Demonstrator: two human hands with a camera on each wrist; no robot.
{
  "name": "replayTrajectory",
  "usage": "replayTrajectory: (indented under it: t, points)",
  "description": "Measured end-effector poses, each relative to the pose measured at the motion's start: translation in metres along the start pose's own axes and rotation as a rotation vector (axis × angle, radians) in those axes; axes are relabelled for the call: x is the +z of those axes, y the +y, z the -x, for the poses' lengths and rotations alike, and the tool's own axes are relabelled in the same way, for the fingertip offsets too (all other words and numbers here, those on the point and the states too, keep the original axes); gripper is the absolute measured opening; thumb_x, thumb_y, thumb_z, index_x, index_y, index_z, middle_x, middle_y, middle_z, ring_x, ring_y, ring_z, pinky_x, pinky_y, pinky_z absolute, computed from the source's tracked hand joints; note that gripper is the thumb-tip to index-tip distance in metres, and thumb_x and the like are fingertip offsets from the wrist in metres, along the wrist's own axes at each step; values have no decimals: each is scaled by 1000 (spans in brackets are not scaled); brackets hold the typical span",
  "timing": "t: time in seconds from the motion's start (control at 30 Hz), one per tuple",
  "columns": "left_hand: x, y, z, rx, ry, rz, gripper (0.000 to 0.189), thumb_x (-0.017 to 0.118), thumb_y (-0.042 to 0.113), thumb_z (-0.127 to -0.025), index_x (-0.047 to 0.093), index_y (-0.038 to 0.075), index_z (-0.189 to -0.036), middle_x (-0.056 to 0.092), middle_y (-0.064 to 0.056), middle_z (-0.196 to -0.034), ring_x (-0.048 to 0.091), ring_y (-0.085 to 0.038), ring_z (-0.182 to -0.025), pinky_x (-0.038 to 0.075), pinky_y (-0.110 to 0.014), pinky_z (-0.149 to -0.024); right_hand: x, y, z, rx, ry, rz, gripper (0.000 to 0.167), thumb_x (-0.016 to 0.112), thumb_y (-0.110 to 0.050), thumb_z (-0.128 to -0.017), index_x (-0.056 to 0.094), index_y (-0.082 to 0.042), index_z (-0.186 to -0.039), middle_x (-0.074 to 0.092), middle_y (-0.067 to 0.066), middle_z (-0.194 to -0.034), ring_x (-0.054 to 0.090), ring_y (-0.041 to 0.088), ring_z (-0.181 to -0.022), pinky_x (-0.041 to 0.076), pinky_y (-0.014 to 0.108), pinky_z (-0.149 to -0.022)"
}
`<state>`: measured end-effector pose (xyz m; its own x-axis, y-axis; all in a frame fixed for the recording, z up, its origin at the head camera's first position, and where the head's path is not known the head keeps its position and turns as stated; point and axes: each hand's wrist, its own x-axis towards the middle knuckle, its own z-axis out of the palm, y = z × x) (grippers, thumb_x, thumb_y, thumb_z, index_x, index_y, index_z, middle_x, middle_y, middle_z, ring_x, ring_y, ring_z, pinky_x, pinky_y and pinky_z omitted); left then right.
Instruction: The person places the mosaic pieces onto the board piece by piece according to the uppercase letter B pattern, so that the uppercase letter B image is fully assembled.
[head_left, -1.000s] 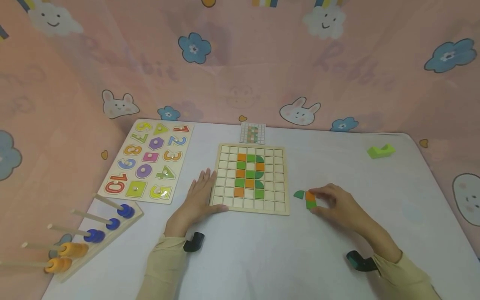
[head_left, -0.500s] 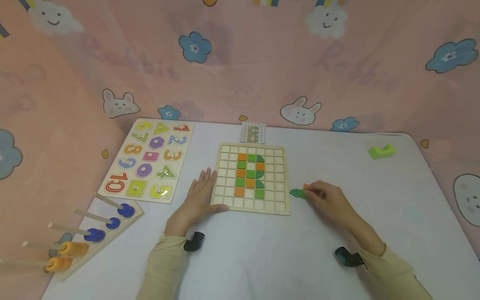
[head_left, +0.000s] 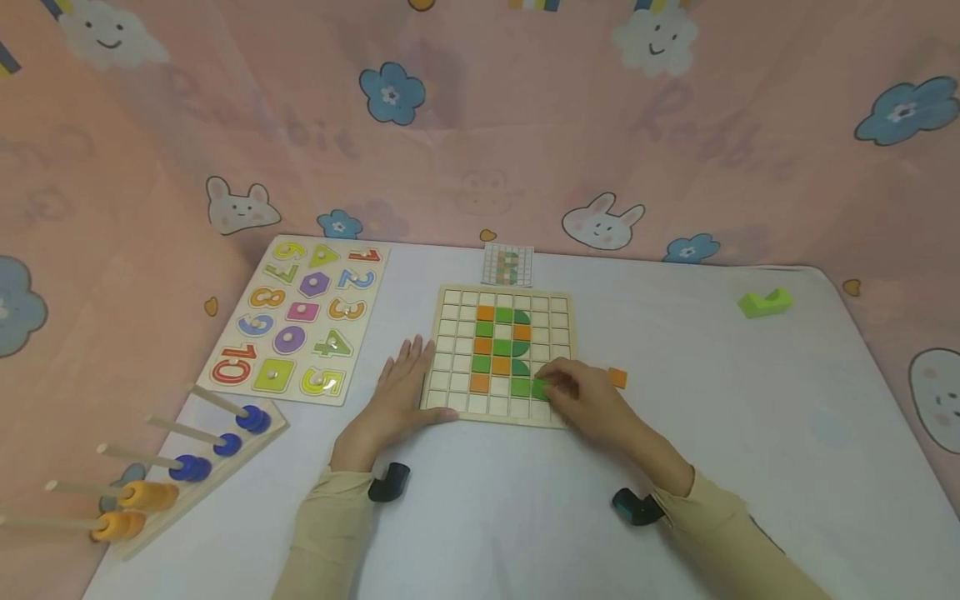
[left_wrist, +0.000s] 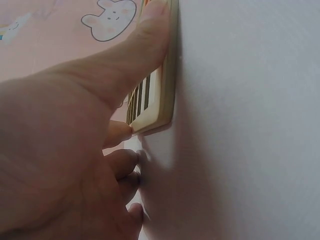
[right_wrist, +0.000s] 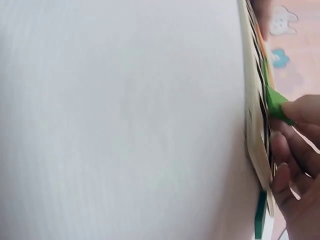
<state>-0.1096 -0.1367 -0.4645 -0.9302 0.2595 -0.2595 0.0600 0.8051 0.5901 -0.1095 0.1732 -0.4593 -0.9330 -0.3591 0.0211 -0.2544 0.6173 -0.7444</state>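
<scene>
A wooden grid board (head_left: 456, 403) lies mid-table, with orange, light green and dark green tiles set in its cells. My left hand (head_left: 388, 410) rests at its left side, fingers extended along the edge; in the left wrist view the thumb (left_wrist: 145, 42) lies over the frame. My right hand (head_left: 596, 402) pinches a light green square tile (right_wrist: 276, 104) between thumb and fingers, over the right half of the board, beside a matching green tile (head_left: 520, 387). An orange tile (head_left: 617, 377) lies just past the right hand. A dark green piece (right_wrist: 260, 215) shows beside the board in the right wrist view.
Behind the board stands a pattern card (head_left: 507, 265). At left lie a number puzzle board (head_left: 315, 325) and a peg stacker (head_left: 210, 479) with blue and orange rings. A green notched block (head_left: 765, 303) sits far right. A pink printed cloth (head_left: 480, 125) hangs behind the table.
My right hand has moved left from the loose tiles to the board, carrying the light green tile and leaving the orange one on the table. The left hand has stayed put.
</scene>
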Motion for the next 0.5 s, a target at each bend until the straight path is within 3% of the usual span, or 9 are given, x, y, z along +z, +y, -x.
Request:
replayTrajectory:
  t: [0.2, 0.37, 0.5]
  points:
    - [0, 0, 0, 0, -1, 5, 118, 89, 38, -85, 15, 7, -170, 3, -12, -179, -5, -31, -168, -3, -52, -138, 16, -12, -9, -63, 74, -50, 13, 77, -2, -94, 74, -7, -105, 76, 4, -96, 63, 14, -84, 53, 22, -73]
    - [0, 0, 0, -3, -4, -2, 117, 89, 39, -85, 15, 6, -170, 3, -13, -179, -4, -31, -168, -2, -52, -138, 29, -23, -16, -33, 39, -96, 11, 82, -4, -90, 76, -8, -99, 75, 3, -90, 59, 12, -77, 50, 20, -65]
    - [0, -1, 0, -4, -6, -9, 117, 88, 40, -86, 15, 7, -170, 2, -13, -179, -4, -31, -168, -2, -52, -138, 40, -32, -21, -27, -1, -102, 10, 83, -6, -90, 75, -9, -95, 75, 1, -88, 61, 10, -78, 53, 20, -69]
